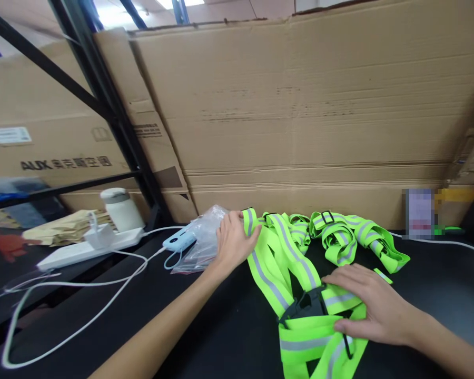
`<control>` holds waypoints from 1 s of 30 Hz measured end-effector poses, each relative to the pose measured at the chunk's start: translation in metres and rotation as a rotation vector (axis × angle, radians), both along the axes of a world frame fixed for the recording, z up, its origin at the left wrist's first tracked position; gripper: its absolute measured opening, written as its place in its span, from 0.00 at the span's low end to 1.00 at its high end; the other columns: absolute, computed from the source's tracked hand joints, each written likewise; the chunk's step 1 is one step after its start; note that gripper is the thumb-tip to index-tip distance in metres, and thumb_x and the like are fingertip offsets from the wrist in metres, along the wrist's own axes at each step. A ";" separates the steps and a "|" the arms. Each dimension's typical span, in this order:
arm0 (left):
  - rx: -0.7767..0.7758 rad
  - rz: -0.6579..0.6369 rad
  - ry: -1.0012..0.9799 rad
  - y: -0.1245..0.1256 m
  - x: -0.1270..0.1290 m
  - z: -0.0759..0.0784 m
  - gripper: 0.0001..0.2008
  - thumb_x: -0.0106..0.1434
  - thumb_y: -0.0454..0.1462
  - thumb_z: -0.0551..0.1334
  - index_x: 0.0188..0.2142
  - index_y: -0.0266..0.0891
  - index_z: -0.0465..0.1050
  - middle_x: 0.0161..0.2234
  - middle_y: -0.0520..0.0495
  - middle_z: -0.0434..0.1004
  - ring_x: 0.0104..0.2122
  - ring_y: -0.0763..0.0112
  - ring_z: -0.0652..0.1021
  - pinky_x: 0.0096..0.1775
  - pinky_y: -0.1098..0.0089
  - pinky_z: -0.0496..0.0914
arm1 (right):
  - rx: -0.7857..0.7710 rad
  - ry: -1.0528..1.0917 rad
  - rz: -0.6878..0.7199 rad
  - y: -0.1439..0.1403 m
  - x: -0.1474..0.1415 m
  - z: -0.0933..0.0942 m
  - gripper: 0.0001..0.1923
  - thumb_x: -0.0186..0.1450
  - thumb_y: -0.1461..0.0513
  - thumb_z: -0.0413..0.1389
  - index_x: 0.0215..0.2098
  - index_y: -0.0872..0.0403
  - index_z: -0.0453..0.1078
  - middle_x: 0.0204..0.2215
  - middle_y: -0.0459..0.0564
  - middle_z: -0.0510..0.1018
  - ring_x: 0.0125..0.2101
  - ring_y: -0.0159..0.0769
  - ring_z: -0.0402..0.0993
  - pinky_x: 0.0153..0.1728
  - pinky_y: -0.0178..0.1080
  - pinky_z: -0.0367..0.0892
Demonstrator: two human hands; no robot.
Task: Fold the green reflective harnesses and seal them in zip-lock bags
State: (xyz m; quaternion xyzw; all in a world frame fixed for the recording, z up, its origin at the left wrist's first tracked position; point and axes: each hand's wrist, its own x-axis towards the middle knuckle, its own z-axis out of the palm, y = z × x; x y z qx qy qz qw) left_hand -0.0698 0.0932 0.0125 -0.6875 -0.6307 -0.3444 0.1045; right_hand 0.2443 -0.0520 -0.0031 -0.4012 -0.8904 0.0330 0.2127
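A neon-green reflective safety harness [300, 263] with grey stripes lies spread on the black tabletop. My left hand [235, 239] has its thumb and fingers around the upper end of one strap, beside a clear plastic bag [205, 237]. On the lower right part of the harness, my right hand [373, 302] grips the webbing between thumb and fingers. A black plastic piece [304, 305] joins the straps just left of that hand. Behind it lie bundled reflective straps [339, 237] with a black slider buckle [327, 217].
A light-blue device [179, 239] on a white cable [98, 284] lies to the left. Beyond it are a white power strip [90, 250], a white bottle [123, 209] and brown paper envelopes [65, 226]. A cardboard wall [300, 105] closes the back; a black frame post [122, 126] stands left.
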 end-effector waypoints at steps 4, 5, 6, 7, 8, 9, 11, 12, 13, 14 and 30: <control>0.171 -0.025 0.160 -0.026 0.019 0.011 0.18 0.66 0.47 0.58 0.46 0.36 0.62 0.43 0.39 0.68 0.44 0.51 0.71 0.43 0.57 0.66 | -0.147 -0.013 -0.161 -0.007 -0.016 -0.007 0.32 0.65 0.46 0.57 0.61 0.54 0.70 0.52 0.60 0.80 0.52 0.59 0.76 0.52 0.55 0.70; 0.189 -0.047 0.183 -0.032 0.024 0.013 0.18 0.66 0.47 0.58 0.47 0.36 0.62 0.44 0.38 0.69 0.44 0.51 0.71 0.43 0.57 0.65 | -0.183 -0.003 -0.195 -0.007 -0.019 -0.009 0.30 0.66 0.45 0.57 0.59 0.53 0.71 0.50 0.58 0.81 0.50 0.58 0.77 0.50 0.54 0.71; 0.194 -0.076 0.194 -0.036 0.028 0.014 0.19 0.66 0.48 0.58 0.48 0.36 0.62 0.45 0.38 0.70 0.45 0.50 0.71 0.43 0.57 0.64 | -0.223 0.012 -0.228 -0.006 -0.020 -0.010 0.26 0.67 0.45 0.56 0.56 0.50 0.74 0.47 0.55 0.83 0.47 0.56 0.78 0.47 0.53 0.72; 0.181 -0.116 0.198 -0.040 0.031 0.015 0.19 0.67 0.48 0.57 0.49 0.36 0.63 0.45 0.38 0.71 0.45 0.50 0.72 0.43 0.58 0.63 | -0.260 0.030 -0.256 -0.005 -0.021 -0.011 0.22 0.68 0.45 0.55 0.52 0.48 0.76 0.43 0.53 0.84 0.43 0.54 0.80 0.45 0.52 0.72; 0.147 -0.165 0.194 -0.041 0.032 0.015 0.18 0.68 0.48 0.56 0.48 0.36 0.65 0.44 0.39 0.72 0.44 0.51 0.73 0.43 0.58 0.63 | -0.291 0.053 -0.279 -0.003 -0.020 -0.012 0.20 0.68 0.46 0.54 0.48 0.47 0.77 0.40 0.51 0.84 0.40 0.53 0.80 0.43 0.51 0.72; 0.088 -0.215 0.186 -0.041 0.032 0.015 0.16 0.69 0.48 0.54 0.45 0.37 0.67 0.41 0.41 0.74 0.42 0.53 0.74 0.42 0.58 0.62 | -0.311 0.078 -0.300 -0.001 -0.019 -0.013 0.18 0.69 0.46 0.54 0.46 0.46 0.78 0.38 0.49 0.84 0.39 0.51 0.80 0.42 0.50 0.72; -0.053 -0.283 0.173 -0.037 0.028 0.014 0.15 0.72 0.47 0.52 0.36 0.39 0.69 0.31 0.47 0.75 0.32 0.59 0.75 0.40 0.60 0.61 | -0.312 0.133 -0.336 0.004 -0.014 -0.014 0.16 0.69 0.48 0.54 0.43 0.46 0.78 0.39 0.48 0.84 0.39 0.50 0.81 0.43 0.49 0.71; -0.091 -0.287 0.174 -0.033 0.024 0.013 0.16 0.72 0.46 0.52 0.33 0.40 0.68 0.26 0.50 0.73 0.28 0.61 0.74 0.39 0.61 0.60 | -0.293 0.157 -0.348 0.007 -0.010 -0.014 0.16 0.69 0.48 0.55 0.43 0.47 0.79 0.39 0.49 0.84 0.40 0.50 0.80 0.43 0.48 0.71; -0.081 -0.269 0.179 -0.030 0.021 0.014 0.15 0.71 0.45 0.53 0.31 0.40 0.66 0.24 0.51 0.71 0.26 0.63 0.73 0.38 0.62 0.59 | -0.265 0.168 -0.350 0.010 -0.006 -0.015 0.15 0.69 0.49 0.56 0.42 0.47 0.79 0.40 0.49 0.84 0.40 0.49 0.80 0.43 0.48 0.71; -0.019 -0.240 0.188 -0.027 0.018 0.015 0.13 0.69 0.44 0.55 0.30 0.41 0.65 0.23 0.51 0.70 0.25 0.63 0.72 0.37 0.62 0.59 | -0.228 0.165 -0.343 0.013 -0.003 -0.015 0.15 0.69 0.49 0.56 0.41 0.48 0.79 0.39 0.50 0.83 0.41 0.49 0.80 0.43 0.48 0.70; -0.284 -1.274 0.236 -0.115 0.087 -0.020 0.33 0.55 0.58 0.68 0.53 0.42 0.73 0.46 0.42 0.72 0.42 0.58 0.73 0.47 0.59 0.66 | 0.016 0.026 -0.109 0.030 0.013 -0.022 0.12 0.72 0.53 0.55 0.41 0.52 0.75 0.35 0.50 0.74 0.37 0.41 0.73 0.39 0.42 0.66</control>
